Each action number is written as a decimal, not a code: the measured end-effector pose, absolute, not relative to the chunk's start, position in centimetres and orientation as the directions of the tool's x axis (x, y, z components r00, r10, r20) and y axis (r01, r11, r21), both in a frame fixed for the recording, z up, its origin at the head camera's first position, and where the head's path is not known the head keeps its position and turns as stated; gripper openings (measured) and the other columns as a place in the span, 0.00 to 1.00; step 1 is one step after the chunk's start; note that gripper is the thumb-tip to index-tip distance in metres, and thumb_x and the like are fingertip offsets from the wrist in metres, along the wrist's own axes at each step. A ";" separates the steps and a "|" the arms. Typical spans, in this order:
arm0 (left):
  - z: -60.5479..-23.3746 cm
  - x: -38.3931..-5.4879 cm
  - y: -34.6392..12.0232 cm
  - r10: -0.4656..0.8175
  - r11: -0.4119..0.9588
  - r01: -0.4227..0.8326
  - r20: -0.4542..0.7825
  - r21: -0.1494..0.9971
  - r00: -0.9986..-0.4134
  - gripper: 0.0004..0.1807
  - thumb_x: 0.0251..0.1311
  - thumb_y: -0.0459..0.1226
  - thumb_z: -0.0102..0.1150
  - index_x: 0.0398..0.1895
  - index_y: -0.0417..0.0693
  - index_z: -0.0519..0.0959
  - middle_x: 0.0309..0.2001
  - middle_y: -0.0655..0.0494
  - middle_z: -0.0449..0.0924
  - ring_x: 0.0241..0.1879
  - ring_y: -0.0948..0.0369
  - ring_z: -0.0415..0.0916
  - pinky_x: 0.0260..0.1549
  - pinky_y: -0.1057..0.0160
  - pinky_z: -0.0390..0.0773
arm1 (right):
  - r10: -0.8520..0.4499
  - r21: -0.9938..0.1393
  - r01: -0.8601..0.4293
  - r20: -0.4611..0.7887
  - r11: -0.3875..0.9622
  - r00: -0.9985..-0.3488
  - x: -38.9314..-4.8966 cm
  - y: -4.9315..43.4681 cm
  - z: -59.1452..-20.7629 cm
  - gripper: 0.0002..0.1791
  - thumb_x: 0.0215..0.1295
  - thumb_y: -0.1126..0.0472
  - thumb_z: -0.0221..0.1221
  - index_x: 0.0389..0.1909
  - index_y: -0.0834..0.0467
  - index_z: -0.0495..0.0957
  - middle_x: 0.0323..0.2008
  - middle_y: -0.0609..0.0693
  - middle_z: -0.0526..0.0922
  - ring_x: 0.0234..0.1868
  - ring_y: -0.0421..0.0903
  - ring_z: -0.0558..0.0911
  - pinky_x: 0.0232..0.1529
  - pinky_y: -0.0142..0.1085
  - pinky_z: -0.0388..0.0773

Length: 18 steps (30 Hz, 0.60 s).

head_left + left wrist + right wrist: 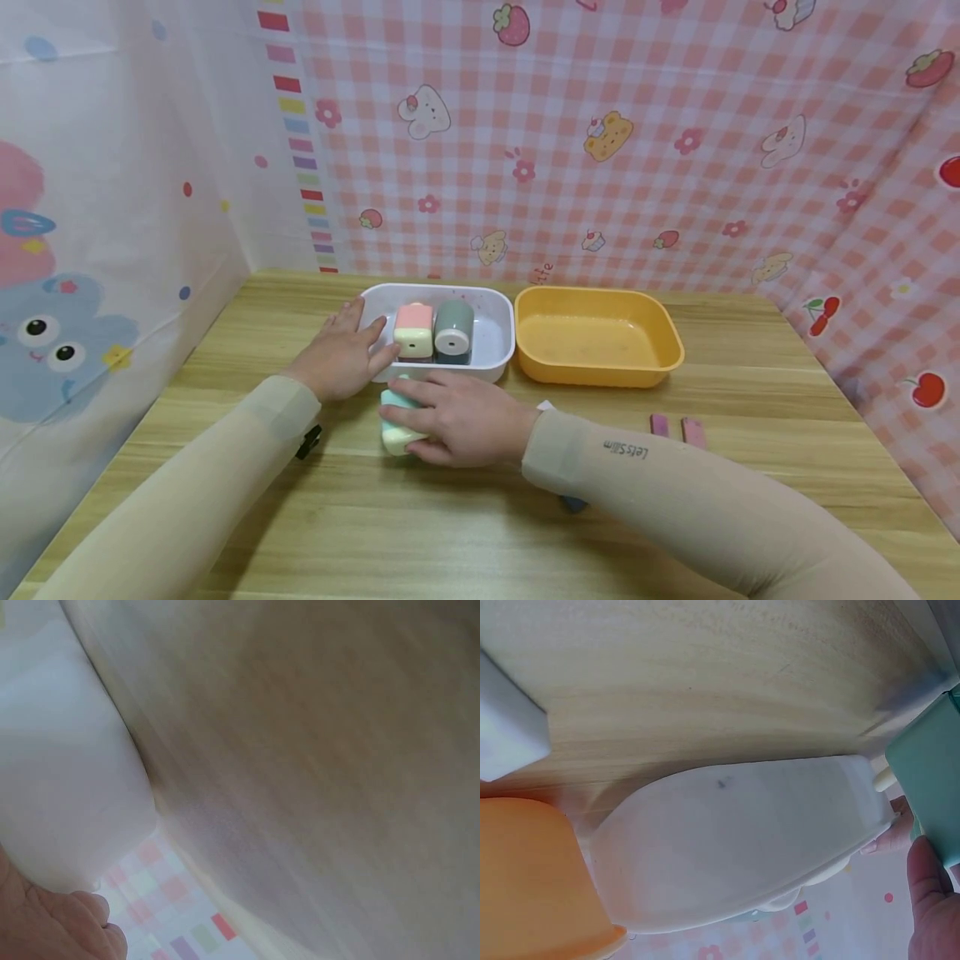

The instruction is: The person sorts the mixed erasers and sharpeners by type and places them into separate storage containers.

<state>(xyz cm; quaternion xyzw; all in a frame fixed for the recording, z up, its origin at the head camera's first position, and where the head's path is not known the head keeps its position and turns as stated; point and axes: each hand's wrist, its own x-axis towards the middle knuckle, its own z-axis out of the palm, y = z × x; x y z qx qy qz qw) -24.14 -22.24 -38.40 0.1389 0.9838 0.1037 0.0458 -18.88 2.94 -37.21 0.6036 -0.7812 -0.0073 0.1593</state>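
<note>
In the head view, my right hand point(472, 417) grips a mint-and-cream pencil sharpener point(397, 422) in front of the white bin point(491, 367). Close up in the right wrist view, a cream knob point(885, 780) sticks out from its green body, and my thumb lies along one edge. My left hand point(337, 354) rests at the bin's left end, fingers spread over the rim. Inside that bin, a pink-and-cream pencil sharpener point(414, 329) stands beside a grey-green round one point(453, 327), both with a small hole facing me. The left wrist view shows only the bin's wall point(75, 765) and some fingers.
A yellow bin point(600, 375) stands right beside the white one. Two small pink-purple blocks point(693, 432) lie on the table at right. Under my right forearm, a white object point(545, 406) and a dark blue one point(573, 503) are mostly hidden. A patterned cloth hangs behind.
</note>
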 end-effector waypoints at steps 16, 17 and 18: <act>-38.4 -24.1 -22.2 0.285 0.940 0.264 -0.071 0.217 -0.956 0.47 0.79 0.66 0.26 0.84 0.40 0.55 0.85 0.32 0.31 0.84 0.33 0.31 0.82 0.34 0.38 | -0.924 0.234 -0.929 0.323 0.286 -0.203 -18.6 4.0 -36.1 0.29 0.76 0.41 0.58 0.73 0.48 0.76 0.73 0.53 0.77 0.65 0.50 0.81 0.69 0.39 0.77; -38.4 -24.1 -22.2 0.285 0.940 0.264 -0.071 0.216 -0.956 0.47 0.79 0.66 0.26 0.84 0.40 0.55 0.85 0.32 0.31 0.84 0.33 0.31 0.82 0.34 0.38 | -0.922 0.235 -0.929 0.332 0.286 -0.200 -18.6 4.1 -36.1 0.29 0.76 0.41 0.59 0.72 0.48 0.77 0.73 0.53 0.77 0.64 0.50 0.81 0.68 0.39 0.77; -38.4 -24.1 -22.2 0.285 0.940 0.264 -0.072 0.215 -0.956 0.47 0.79 0.67 0.26 0.84 0.40 0.55 0.85 0.32 0.31 0.84 0.33 0.31 0.82 0.34 0.38 | -0.919 0.236 -0.928 0.340 0.287 -0.198 -18.6 4.2 -36.0 0.29 0.76 0.41 0.59 0.72 0.48 0.77 0.72 0.53 0.78 0.63 0.50 0.82 0.68 0.39 0.77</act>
